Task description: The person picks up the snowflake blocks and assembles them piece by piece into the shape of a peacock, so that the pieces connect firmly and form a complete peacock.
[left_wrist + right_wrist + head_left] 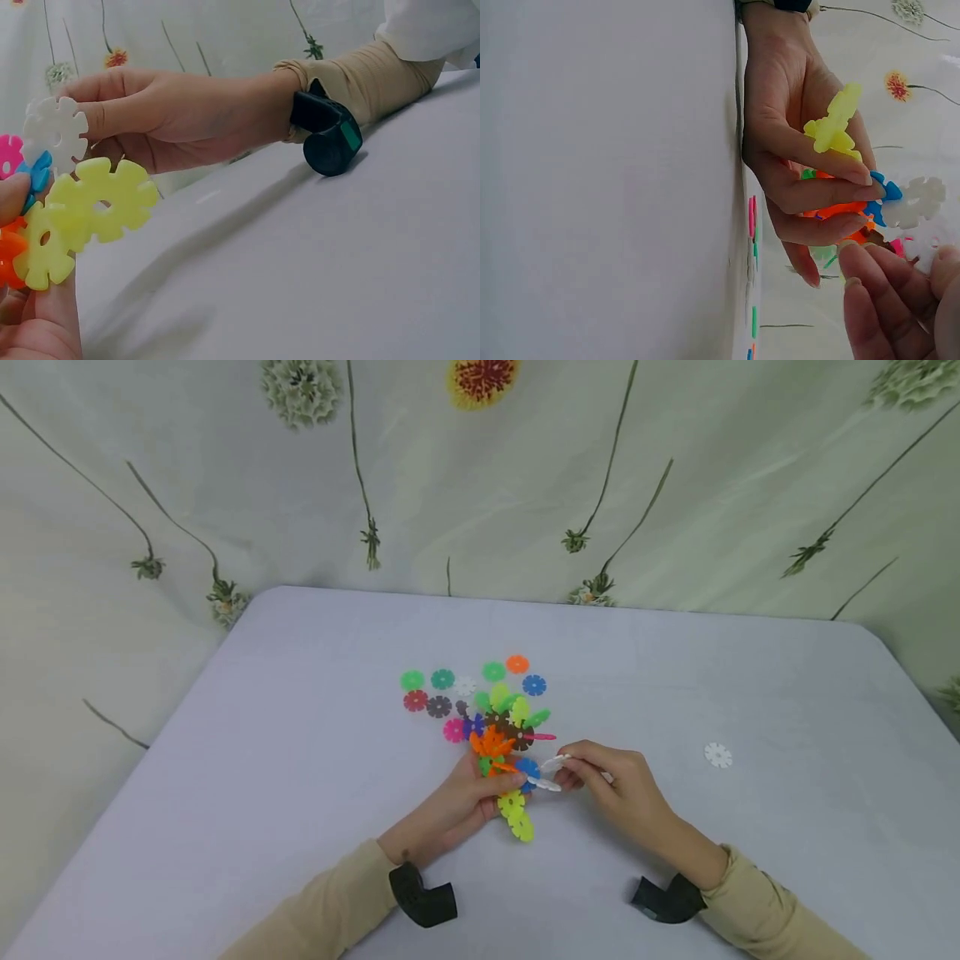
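My left hand (461, 806) grips a cluster of interlocking notched plastic discs. Orange discs (491, 742) form its middle, and two yellow discs (512, 804) hang below, joined edge to edge. A blue disc (527, 770) sits on the cluster's right side beside my thumb, with a white disc (546, 785) at its edge. Opposite, my right hand (622, 789) pinches another white disc (555, 763) between thumb and fingers, close against the first. Whether those two white discs are slotted together cannot be told. Brown discs (517, 735) with green and yellow ones show beyond the orange.
Loose discs lie behind the cluster, among them a light green disc (412, 680), a red disc (416, 700) and a blue disc (534, 685). One white disc (717, 755) lies apart on the right of the white table (225, 760). A flowered cloth (480, 485) hangs behind.
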{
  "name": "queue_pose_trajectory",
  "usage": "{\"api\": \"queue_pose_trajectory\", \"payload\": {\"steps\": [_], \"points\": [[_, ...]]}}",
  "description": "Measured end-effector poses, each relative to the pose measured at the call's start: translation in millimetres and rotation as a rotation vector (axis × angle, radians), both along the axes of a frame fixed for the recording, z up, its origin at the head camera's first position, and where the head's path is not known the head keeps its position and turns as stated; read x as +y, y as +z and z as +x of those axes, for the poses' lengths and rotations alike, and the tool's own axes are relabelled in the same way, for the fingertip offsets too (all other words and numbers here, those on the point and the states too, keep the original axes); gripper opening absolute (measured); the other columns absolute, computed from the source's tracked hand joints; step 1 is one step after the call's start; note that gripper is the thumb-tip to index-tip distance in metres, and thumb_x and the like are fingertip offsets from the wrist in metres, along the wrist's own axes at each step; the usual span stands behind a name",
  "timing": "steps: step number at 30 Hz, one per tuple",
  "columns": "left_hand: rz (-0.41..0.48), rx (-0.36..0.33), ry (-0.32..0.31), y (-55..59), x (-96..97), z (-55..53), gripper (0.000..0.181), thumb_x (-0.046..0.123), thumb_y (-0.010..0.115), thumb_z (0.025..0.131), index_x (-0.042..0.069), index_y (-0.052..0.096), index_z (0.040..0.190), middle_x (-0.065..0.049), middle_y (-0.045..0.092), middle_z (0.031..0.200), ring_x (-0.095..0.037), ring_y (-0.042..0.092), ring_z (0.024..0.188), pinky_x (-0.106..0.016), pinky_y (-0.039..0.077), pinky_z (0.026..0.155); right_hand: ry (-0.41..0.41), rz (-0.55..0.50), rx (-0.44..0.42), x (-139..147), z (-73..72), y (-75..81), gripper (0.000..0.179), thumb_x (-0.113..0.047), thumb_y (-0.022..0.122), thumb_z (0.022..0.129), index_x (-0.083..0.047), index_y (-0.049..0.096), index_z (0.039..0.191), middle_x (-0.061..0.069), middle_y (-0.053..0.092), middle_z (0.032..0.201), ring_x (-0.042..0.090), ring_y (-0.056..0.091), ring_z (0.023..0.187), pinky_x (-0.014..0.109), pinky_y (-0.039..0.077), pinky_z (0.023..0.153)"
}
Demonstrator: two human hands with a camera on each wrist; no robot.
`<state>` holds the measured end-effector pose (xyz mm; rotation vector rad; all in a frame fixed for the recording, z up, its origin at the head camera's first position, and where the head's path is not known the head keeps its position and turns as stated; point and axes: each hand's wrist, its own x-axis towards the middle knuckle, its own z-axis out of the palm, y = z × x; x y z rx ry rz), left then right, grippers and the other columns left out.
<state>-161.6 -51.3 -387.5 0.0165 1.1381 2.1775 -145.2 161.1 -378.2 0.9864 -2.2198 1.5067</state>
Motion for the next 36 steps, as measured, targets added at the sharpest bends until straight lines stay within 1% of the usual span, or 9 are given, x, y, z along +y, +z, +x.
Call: {"api": "queue_pose_trajectory", "payload": {"steps": [2, 8, 15, 20, 23, 27, 30, 33, 36], "points": [[-0.003, 0.001, 0.009, 0.6, 0.4, 0.3, 0.066, -0.010, 0.050, 0.091, 0.012, 0.015, 0.143, -0.017, 0.047, 0.123, -0.026, 0.057, 0.105, -0.041, 0.045, 0.089, 0.004, 0.004, 0.003, 0.8, 0.4, 0.1, 0.025, 0.023, 0.059, 0.078, 0.004, 0.063, 0.094, 0.006, 0.065, 0.075, 0.015, 0.063, 0.065, 0.024, 0.054, 0.059], [-0.018, 0.001, -0.003, 2.8, 1.1, 1.0, 0.067, -0.011, 0.050, 0.091, 0.012, 0.015, 0.143, -0.018, 0.047, 0.124, -0.027, 0.057, 0.106, -0.042, 0.045, 0.089, 0.022, 0.009, 0.019, 0.1, -0.7, 0.9, 0.025, 0.022, 0.061, 0.077, 0.004, 0.064, 0.095, 0.007, 0.066, 0.076, 0.016, 0.063, 0.065, 0.023, 0.054, 0.059], [-0.011, -0.006, 0.018, 3.2, 1.5, 2.0, 0.067, -0.010, 0.049, 0.091, 0.013, 0.015, 0.143, -0.016, 0.047, 0.121, -0.026, 0.058, 0.104, -0.041, 0.046, 0.088, 0.010, 0.026, 0.029, 0.9, -0.4, 0.8, 0.026, 0.023, 0.061, 0.075, 0.004, 0.064, 0.093, 0.006, 0.066, 0.075, 0.015, 0.063, 0.065, 0.022, 0.053, 0.060], [-0.019, 0.014, 0.003, 2.3, 2.7, 3.9, 0.066, -0.009, 0.051, 0.091, 0.012, 0.016, 0.143, -0.021, 0.042, 0.132, -0.029, 0.054, 0.112, -0.040, 0.045, 0.090, 0.017, 0.045, 0.054, 0.6, -0.3, -0.5, 0.026, 0.022, 0.064, 0.074, 0.003, 0.065, 0.092, 0.005, 0.066, 0.077, 0.014, 0.063, 0.066, 0.020, 0.053, 0.060], [-0.017, 0.000, 0.013, 2.5, 3.2, 5.9, 0.066, -0.007, 0.052, 0.091, 0.013, 0.017, 0.143, -0.021, 0.038, 0.137, -0.031, 0.050, 0.117, -0.040, 0.044, 0.090, 0.018, 0.058, 0.067, 0.2, -0.6, -1.3, 0.027, 0.021, 0.064, 0.074, 0.001, 0.065, 0.092, 0.003, 0.066, 0.077, 0.012, 0.062, 0.066, 0.020, 0.052, 0.061], [-0.008, -0.021, 0.034, 2.7, 4.6, 7.8, 0.067, -0.009, 0.052, 0.091, 0.013, 0.017, 0.144, -0.021, 0.039, 0.135, -0.032, 0.050, 0.117, -0.041, 0.045, 0.090, 0.035, 0.094, 0.081, 0.0, -1.0, -0.4, 0.029, 0.021, 0.065, 0.073, 0.000, 0.065, 0.093, 0.005, 0.067, 0.078, 0.013, 0.063, 0.066, 0.019, 0.052, 0.062], [-0.013, -0.008, 0.037, 4.0, 5.0, 7.8, 0.067, -0.009, 0.051, 0.091, 0.013, 0.017, 0.143, -0.021, 0.042, 0.131, -0.030, 0.052, 0.115, -0.042, 0.045, 0.089, 0.044, 0.121, 0.088, 0.7, -1.3, 2.1, 0.027, 0.018, 0.066, 0.074, 0.001, 0.065, 0.094, 0.007, 0.067, 0.079, 0.013, 0.064, 0.067, 0.018, 0.052, 0.063], [-0.018, 0.033, 0.036, 5.0, 4.4, 5.0, 0.066, -0.007, 0.053, 0.091, 0.012, 0.017, 0.143, -0.019, 0.043, 0.129, -0.028, 0.054, 0.111, -0.041, 0.045, 0.090, 0.024, 0.120, 0.100, 4.3, -5.2, 6.3, 0.023, 0.013, 0.067, 0.077, 0.001, 0.067, 0.098, 0.008, 0.067, 0.078, 0.012, 0.063, 0.066, 0.016, 0.050, 0.061], [-0.018, 0.064, 0.077, 5.1, 1.4, 0.7, 0.061, 0.000, 0.057, 0.092, 0.010, 0.021, 0.140, -0.017, 0.044, 0.128, -0.026, 0.054, 0.108, -0.039, 0.044, 0.092, -0.075, 0.069, 0.085, 10.0, -19.3, 11.7, 0.019, 0.008, 0.064, 0.083, 0.001, 0.068, 0.100, 0.007, 0.066, 0.075, 0.011, 0.059, 0.060, 0.017, 0.047, 0.054]]}}
